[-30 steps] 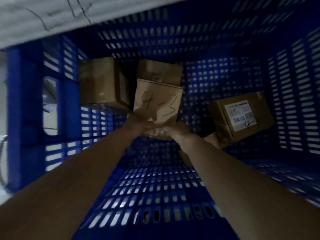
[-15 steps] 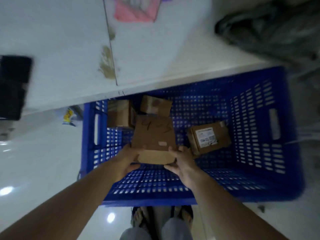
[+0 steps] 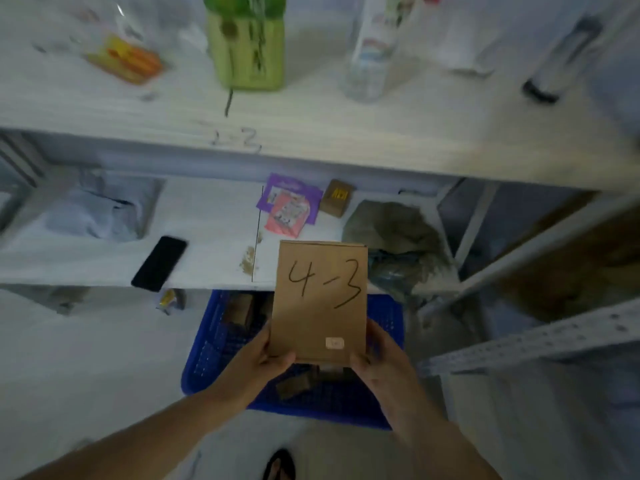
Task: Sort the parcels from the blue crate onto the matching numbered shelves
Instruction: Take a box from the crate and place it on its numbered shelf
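Observation:
A flat brown cardboard parcel (image 3: 320, 303) marked "4-3" in black pen is held upright in front of me. My left hand (image 3: 258, 358) grips its lower left corner and my right hand (image 3: 379, 362) grips its lower right corner. Below it on the floor stands the blue crate (image 3: 204, 358), with other brown parcels (image 3: 242, 308) partly visible inside. A white shelf board (image 3: 311, 140) above carries a handwritten number ending in "-3". A lower white shelf (image 3: 214, 216) lies just behind the parcel.
On the lower shelf lie a black phone (image 3: 159, 263), a pale plastic bag (image 3: 97, 213), purple and pink packets (image 3: 289, 209), a small brown box (image 3: 336, 197) and a grey-green bundle (image 3: 398, 237). The upper shelf holds a green bottle (image 3: 247, 46) and a clear bottle (image 3: 370, 53). A metal rack frame (image 3: 536, 341) stands right.
Both hands lifted the "4-3" parcel out of the blue crate and raised it to shelf height. My view rose from inside the crate to the shelves.

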`<action>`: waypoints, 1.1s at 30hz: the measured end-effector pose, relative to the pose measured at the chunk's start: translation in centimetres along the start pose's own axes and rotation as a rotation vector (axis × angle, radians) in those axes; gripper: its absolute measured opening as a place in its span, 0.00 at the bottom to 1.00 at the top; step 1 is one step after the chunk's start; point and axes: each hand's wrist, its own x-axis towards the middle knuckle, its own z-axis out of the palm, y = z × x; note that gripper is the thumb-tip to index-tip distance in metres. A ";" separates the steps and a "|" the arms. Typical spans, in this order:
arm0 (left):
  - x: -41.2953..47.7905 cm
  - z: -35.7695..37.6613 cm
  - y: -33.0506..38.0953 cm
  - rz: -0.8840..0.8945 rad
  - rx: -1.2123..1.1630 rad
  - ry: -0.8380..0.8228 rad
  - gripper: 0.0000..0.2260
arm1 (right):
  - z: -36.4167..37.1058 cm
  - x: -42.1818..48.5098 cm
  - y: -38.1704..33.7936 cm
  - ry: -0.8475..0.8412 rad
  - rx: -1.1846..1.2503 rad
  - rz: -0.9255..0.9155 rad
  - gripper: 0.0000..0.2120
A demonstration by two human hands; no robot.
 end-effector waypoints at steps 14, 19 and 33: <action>-28.9 7.7 21.0 0.735 0.105 -0.078 0.23 | -4.7 -38.9 -13.2 0.110 0.129 -0.696 0.15; -38.8 14.3 32.2 0.991 0.199 -0.132 0.24 | -9.0 -51.3 -19.0 0.366 0.137 -0.903 0.18; -53.7 33.0 39.9 1.021 0.011 -0.202 0.20 | -21.2 -71.2 -19.8 0.627 -0.162 -1.177 0.22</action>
